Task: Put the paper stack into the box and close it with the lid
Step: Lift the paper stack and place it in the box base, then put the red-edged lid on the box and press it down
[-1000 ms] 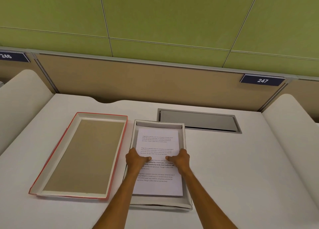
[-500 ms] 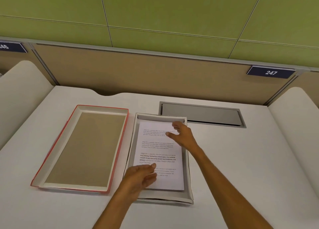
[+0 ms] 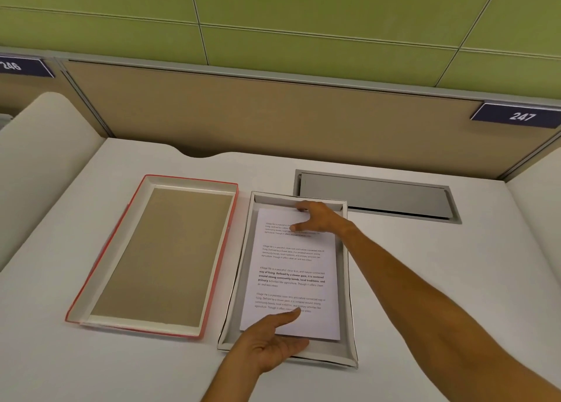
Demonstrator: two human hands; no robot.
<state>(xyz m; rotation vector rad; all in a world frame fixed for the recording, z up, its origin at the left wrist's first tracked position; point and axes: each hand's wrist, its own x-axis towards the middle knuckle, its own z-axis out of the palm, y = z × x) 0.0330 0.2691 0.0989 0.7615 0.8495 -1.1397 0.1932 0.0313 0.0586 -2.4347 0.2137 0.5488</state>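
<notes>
A stack of white printed paper [image 3: 293,265] lies flat inside the shallow grey-white box [image 3: 349,280] at the middle of the desk. My left hand [image 3: 270,344] rests at the near end of the stack, fingers spread, thumb lying on the top sheet. My right hand [image 3: 318,218] sits at the stack's far end, fingers apart and touching the top edge of the paper. The red-edged lid [image 3: 151,256] lies upside down to the left of the box, its brown inside facing up, untouched.
A grey metal cable flap [image 3: 376,198] is set into the white desk [image 3: 440,280] behind the box on the right. A tan partition [image 3: 273,113] closes the back. Curved white side panels stand at both ends of the desk.
Both hands left the middle of the sheet. My right hand went to the far end of the stack and my left hand came back to its near end.
</notes>
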